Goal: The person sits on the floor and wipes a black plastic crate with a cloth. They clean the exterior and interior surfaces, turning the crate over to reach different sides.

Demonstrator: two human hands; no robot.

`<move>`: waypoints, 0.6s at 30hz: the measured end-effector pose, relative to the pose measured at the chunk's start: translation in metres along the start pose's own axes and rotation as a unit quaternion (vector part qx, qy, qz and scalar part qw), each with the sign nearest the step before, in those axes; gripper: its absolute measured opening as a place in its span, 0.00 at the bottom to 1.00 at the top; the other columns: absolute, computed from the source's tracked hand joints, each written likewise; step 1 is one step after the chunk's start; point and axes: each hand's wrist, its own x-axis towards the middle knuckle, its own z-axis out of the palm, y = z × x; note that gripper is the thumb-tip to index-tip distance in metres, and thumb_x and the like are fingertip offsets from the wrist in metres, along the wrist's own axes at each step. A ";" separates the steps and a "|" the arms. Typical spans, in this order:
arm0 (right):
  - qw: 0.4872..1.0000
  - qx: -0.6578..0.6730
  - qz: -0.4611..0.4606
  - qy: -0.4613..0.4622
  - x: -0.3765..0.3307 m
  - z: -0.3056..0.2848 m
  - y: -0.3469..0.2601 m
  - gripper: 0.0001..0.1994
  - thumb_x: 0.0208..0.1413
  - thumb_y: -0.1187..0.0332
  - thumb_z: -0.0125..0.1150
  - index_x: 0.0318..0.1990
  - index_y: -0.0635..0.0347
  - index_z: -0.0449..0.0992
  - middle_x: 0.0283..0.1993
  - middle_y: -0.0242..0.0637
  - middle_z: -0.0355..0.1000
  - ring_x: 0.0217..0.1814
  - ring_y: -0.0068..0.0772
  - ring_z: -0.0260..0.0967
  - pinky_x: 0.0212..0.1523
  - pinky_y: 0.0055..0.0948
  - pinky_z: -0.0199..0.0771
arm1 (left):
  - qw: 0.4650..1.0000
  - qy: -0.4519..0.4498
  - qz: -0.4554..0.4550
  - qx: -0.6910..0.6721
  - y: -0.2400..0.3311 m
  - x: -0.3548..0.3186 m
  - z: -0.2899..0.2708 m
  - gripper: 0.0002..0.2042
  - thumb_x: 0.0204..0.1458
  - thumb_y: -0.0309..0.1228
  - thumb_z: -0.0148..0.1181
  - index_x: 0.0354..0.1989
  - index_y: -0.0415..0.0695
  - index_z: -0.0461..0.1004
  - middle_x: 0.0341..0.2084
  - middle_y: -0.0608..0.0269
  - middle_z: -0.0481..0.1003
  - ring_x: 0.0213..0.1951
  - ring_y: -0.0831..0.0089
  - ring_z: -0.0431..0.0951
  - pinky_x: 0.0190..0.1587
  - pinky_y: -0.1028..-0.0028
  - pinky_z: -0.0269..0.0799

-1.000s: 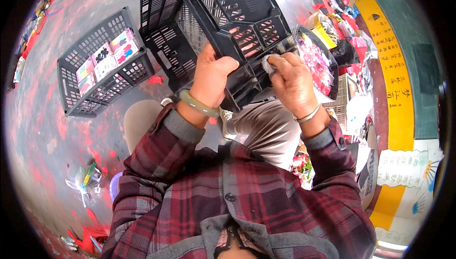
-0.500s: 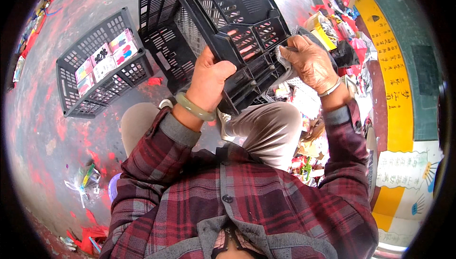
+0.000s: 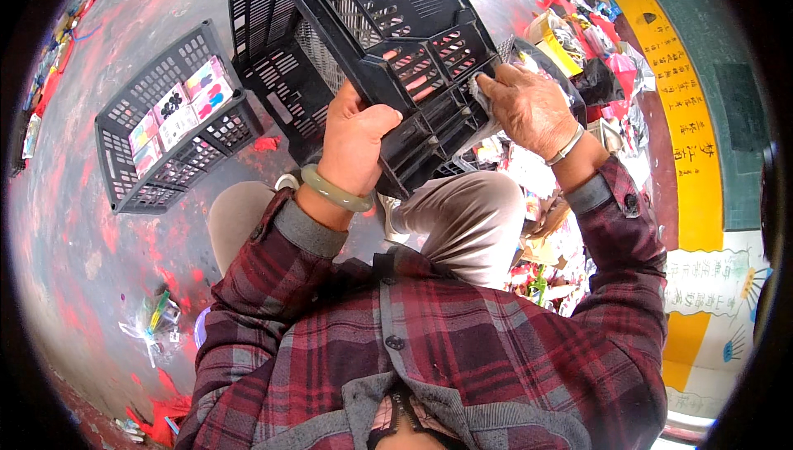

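Left hand (image 3: pixel 353 140) fingers wrapped over black crate (image 3: pixel 363 29) rim; right hand (image 3: pixel 529 107) fingers pinching cloth (image 3: pixel 483 95) against it.

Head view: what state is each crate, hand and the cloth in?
Black crate: lifted, tilted, empty inside.
Left hand: fingers clamped over the crate's near rim.
Right hand: pressing a cloth to the crate's side.
Cloth: bunched under the fingers.
Second crate: on the floor, holding colourful packs.
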 end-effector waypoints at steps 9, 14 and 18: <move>0.957 0.279 0.029 0.072 -0.007 0.023 0.016 0.13 0.44 0.78 0.52 0.40 0.59 0.73 0.32 0.39 0.69 0.36 0.42 0.69 0.35 0.32 0.71 | 1.000 -0.011 0.000 -0.022 0.002 -0.001 -0.001 0.27 0.39 0.13 0.41 0.54 0.32 0.60 0.46 0.48 0.70 0.48 0.60 0.73 0.53 0.66 0.68; 0.980 0.175 0.040 0.080 -0.014 0.015 0.018 0.16 0.43 0.80 0.51 0.41 0.56 0.74 0.30 0.38 0.67 0.34 0.44 0.68 0.33 0.33 0.71 | 1.000 -0.011 -0.001 0.004 0.002 0.003 -0.004 0.27 0.38 0.13 0.41 0.54 0.32 0.60 0.46 0.49 0.70 0.48 0.60 0.72 0.54 0.66 0.66; 0.995 0.039 0.069 0.057 0.000 0.011 -0.005 0.09 0.45 0.72 0.52 0.35 0.52 0.74 0.31 0.36 0.68 0.35 0.43 0.70 0.32 0.37 0.71 | 1.000 -0.015 0.001 0.019 0.003 0.003 -0.005 0.28 0.38 0.13 0.42 0.55 0.33 0.59 0.47 0.50 0.69 0.49 0.60 0.72 0.55 0.66 0.65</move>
